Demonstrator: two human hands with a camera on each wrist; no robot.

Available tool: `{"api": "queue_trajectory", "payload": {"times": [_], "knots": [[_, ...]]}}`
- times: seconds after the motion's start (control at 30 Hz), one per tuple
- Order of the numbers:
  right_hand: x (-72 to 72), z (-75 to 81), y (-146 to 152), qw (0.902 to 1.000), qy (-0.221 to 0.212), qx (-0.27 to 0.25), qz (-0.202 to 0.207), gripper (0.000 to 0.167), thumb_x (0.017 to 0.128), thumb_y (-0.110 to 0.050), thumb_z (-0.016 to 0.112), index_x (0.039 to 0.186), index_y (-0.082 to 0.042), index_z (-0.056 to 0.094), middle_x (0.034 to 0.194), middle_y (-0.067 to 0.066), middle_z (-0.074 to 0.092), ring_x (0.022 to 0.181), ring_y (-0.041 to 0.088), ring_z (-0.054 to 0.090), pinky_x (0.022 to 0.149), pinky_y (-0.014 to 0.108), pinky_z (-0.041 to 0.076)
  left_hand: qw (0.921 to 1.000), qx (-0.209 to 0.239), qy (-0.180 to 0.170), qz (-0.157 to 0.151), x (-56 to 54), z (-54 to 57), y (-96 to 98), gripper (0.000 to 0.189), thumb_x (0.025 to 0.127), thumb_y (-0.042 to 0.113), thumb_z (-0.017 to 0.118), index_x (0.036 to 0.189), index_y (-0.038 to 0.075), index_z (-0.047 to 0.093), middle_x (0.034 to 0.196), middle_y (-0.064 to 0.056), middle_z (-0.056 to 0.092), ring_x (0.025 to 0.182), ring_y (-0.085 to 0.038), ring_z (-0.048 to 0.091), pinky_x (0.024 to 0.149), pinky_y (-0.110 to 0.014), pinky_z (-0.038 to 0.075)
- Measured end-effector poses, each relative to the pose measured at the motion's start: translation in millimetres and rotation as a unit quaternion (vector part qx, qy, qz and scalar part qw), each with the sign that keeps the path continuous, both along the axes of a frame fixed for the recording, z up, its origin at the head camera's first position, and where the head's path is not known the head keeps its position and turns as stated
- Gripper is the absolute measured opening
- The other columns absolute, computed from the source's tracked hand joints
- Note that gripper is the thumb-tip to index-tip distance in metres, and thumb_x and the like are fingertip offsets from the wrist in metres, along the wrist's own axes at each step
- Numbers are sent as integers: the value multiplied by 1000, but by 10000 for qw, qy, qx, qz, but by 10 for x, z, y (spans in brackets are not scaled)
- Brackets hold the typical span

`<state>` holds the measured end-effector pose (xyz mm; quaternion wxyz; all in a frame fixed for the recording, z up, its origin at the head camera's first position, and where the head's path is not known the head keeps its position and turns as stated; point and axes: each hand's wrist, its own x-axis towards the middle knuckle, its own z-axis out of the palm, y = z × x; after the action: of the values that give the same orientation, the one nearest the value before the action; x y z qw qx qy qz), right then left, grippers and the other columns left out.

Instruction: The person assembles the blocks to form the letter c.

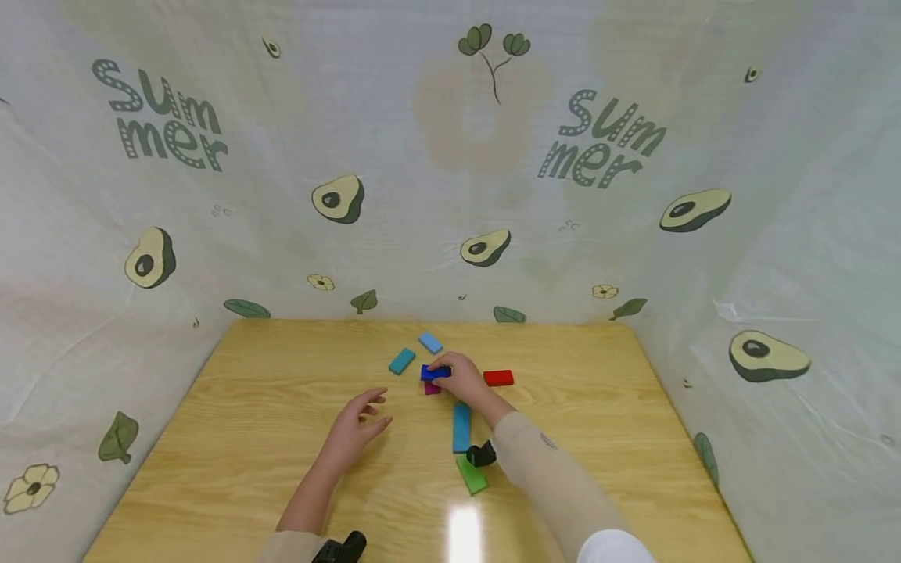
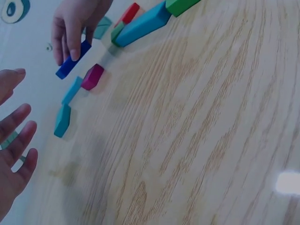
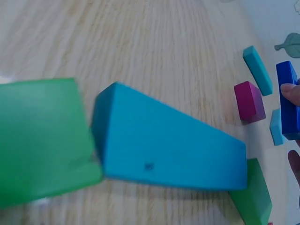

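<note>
My right hand (image 1: 464,379) pinches a dark blue block (image 1: 429,374) between thumb and fingers. In the left wrist view that block (image 2: 70,65) is held above the tabletop. Close by it on the table lies a magenta block (image 1: 432,389), partly covered by it in the head view. Beyond are a teal block (image 1: 402,361) and a light blue block (image 1: 430,342). My left hand (image 1: 354,430) hovers to the left of the blocks, fingers spread and holding nothing. Only a thumb and fingertips of the right hand (image 3: 291,93) show in the right wrist view.
A long blue block (image 1: 461,428) lies under my right forearm, a green block (image 1: 472,475) at its near end. A second green block (image 3: 253,194) sits at its far end. A red block (image 1: 498,378) is to the right. Printed cloth (image 1: 394,258) walls the wooden table (image 1: 598,407).
</note>
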<state>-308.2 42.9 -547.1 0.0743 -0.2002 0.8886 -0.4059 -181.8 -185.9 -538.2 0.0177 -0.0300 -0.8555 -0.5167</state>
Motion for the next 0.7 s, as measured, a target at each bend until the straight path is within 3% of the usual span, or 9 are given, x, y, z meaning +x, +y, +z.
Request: {"api": "queue_trajectory", "payload": {"times": [0.47,0.7], "knots": [[319,84,427,9990,158,-409,-84,19,86,-9,75,105,-13,74,111,2,65,111,27,56,98,44,44,9992,219,169,-277,95,12,279,52,85,7,75,134,8,57,120,-13,61,103,-30,56,89,-49,43],[470,40,615,9981,198,-558,-176,20,86,-9,76,105,-13,74,110,2,65,109,25,58,97,45,45,9981,246,207,-517,132,-20,484,51,87,8,74,135,6,56,121,-15,60,103,-32,56,88,-50,43]]}}
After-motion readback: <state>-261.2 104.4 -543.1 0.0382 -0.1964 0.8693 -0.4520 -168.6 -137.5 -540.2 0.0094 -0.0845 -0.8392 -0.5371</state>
